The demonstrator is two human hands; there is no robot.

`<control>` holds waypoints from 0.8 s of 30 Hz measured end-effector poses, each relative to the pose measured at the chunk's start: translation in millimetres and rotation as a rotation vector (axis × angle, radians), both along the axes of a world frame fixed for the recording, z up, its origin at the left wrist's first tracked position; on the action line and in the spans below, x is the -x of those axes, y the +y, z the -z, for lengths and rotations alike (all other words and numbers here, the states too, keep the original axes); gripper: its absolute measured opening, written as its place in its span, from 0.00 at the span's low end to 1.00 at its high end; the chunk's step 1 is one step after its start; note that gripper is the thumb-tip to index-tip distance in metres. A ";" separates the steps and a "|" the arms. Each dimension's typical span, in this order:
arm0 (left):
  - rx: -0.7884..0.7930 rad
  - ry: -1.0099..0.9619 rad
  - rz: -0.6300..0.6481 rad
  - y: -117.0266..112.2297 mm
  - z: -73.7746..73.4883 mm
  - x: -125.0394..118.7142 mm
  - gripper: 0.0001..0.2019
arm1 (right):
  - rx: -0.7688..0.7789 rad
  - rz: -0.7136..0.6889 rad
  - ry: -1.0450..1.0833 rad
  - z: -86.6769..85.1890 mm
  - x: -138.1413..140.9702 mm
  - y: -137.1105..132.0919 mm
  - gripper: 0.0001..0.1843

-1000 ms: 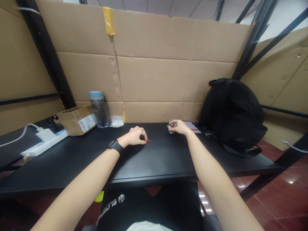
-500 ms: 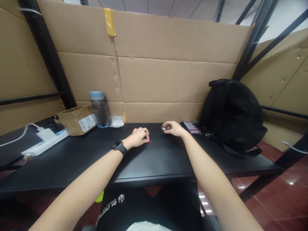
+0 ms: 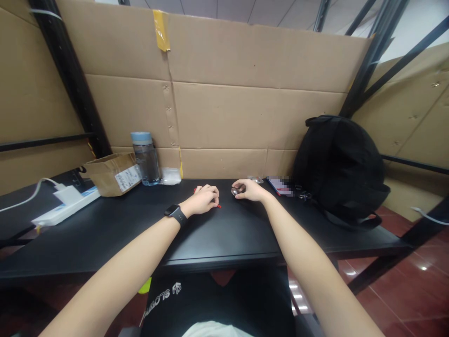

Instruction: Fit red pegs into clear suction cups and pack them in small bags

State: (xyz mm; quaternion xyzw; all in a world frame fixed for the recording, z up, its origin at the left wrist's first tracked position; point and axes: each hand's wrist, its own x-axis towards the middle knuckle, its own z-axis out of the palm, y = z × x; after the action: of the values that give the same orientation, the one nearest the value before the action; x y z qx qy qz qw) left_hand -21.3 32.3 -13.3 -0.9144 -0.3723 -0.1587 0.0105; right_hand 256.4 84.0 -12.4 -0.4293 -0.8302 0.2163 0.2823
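Observation:
My left hand [image 3: 205, 199] rests on the black desk [image 3: 224, 234], fingers curled over a small red object [image 3: 218, 205] whose tip shows at its right edge. A black watch sits on that wrist. My right hand [image 3: 248, 190] is just to the right, fingers pinched on a small shiny metal object [image 3: 235, 191] held close above the desk. The two hands are a short gap apart. Another small clear or metal piece [image 3: 257, 179] lies on the desk behind the right hand.
A black backpack [image 3: 338, 164] stands at the back right, with a card [image 3: 278, 185] and keys beside it. At the back left are a water bottle [image 3: 145, 158], a cardboard box [image 3: 112, 174], a plastic bag [image 3: 170, 176] and a white power strip [image 3: 63, 203]. Cardboard walls surround the desk.
My right hand has moved left with the shiny object, away from the card and toward my left hand. The left hand has shifted slightly to the right over the red object.

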 end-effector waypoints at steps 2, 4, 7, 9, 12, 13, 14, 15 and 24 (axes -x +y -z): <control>0.000 0.002 0.001 0.6 0.9 0.0 0.07 | 0.000 -0.003 -0.003 -0.3 0.3 -0.6 0.25; 0.006 0.007 -0.011 1.5 2.2 0.1 0.07 | 0.001 -0.007 -0.004 -0.6 0.5 -1.0 0.25; 0.016 -0.001 -0.044 2.5 4.2 0.0 0.07 | 0.015 -0.011 -0.001 -1.2 0.9 -1.6 0.25; 0.010 -0.016 -0.059 2.8 4.9 -0.2 0.07 | 0.024 -0.010 -0.001 -1.8 1.4 -2.3 0.25; -0.011 -0.044 -0.060 3.0 4.8 -0.3 0.06 | 0.030 -0.010 -0.006 -3.0 2.0 -3.7 0.26; -0.016 -0.054 -0.056 3.2 4.7 -0.1 0.05 | 0.030 -0.012 -0.007 -3.3 2.0 -4.0 0.26; -0.020 -0.062 -0.051 3.5 4.5 0.1 0.05 | 0.029 -0.012 -0.006 -3.5 2.0 -4.3 0.26; -0.022 -0.068 -0.042 4.0 4.4 0.4 0.05 | 0.028 -0.014 -0.004 -3.6 1.9 -4.5 0.26; 0.000 -0.072 -0.029 8.4 7.3 -0.3 0.04 | 0.031 -0.023 -0.006 -1.8 0.9 -2.6 0.25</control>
State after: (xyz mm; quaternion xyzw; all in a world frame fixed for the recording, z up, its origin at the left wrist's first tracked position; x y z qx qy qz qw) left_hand -21.0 40.7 -20.7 -0.9026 -0.3857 -0.1913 -0.0007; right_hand 255.5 81.4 -10.7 -0.4249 -0.8324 0.2311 0.2704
